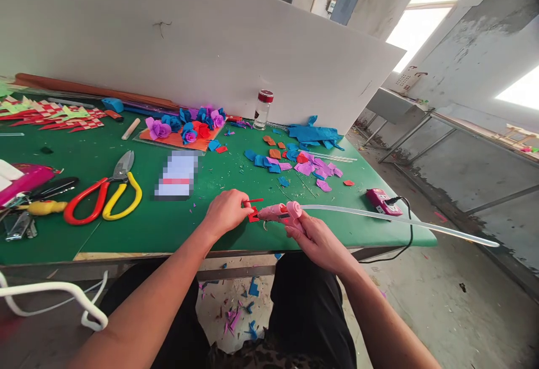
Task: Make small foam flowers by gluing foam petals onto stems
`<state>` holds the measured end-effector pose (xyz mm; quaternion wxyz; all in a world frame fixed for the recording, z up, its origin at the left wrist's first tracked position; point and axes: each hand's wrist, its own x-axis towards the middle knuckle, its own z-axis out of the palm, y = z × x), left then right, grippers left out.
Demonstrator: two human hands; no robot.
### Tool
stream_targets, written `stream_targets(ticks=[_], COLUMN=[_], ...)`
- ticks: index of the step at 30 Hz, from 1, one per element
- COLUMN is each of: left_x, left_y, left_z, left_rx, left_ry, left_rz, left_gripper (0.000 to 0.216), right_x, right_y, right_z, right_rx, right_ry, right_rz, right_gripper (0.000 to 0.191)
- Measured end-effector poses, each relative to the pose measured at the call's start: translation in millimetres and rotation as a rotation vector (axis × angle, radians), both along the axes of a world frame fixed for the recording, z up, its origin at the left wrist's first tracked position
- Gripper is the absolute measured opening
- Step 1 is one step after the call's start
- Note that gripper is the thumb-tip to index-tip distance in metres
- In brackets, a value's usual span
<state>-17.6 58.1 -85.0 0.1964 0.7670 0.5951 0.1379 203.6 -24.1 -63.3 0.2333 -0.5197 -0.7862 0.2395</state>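
Left hand [229, 210] pinches a small red paper piece [253, 215], right hand [314, 237] grips a pink plastic glue gun [273, 212] close against it; beyond the left, purple-and-blue paper flowers [188, 133] look finished, beyond the right, loose multicoloured paper petals [309, 165] seem unused.

The head camera looks forward, down onto the table [227, 168].

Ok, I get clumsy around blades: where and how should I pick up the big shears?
I'd grip the red loop and yellow loop of the shears together, coming from the near edge of the green table. The loops spread toward that side while the blades point away, which should keep you clear of them.
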Motion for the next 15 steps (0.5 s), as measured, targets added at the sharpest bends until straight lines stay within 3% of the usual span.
stream_targets(ticks=[15], left_x=[-0.1], left_y=[0.0], left_z=[-0.8], left_rx=[0.0], left_ry=[0.0], left_rz=[-0.003], left_gripper=[0.016], right_x=[-1.2], right_y=[0.7], right_z=[-2.9], right_rx=[-0.016], right_ry=[-0.03], right_rz=[-0.011], right_gripper=[0.025])
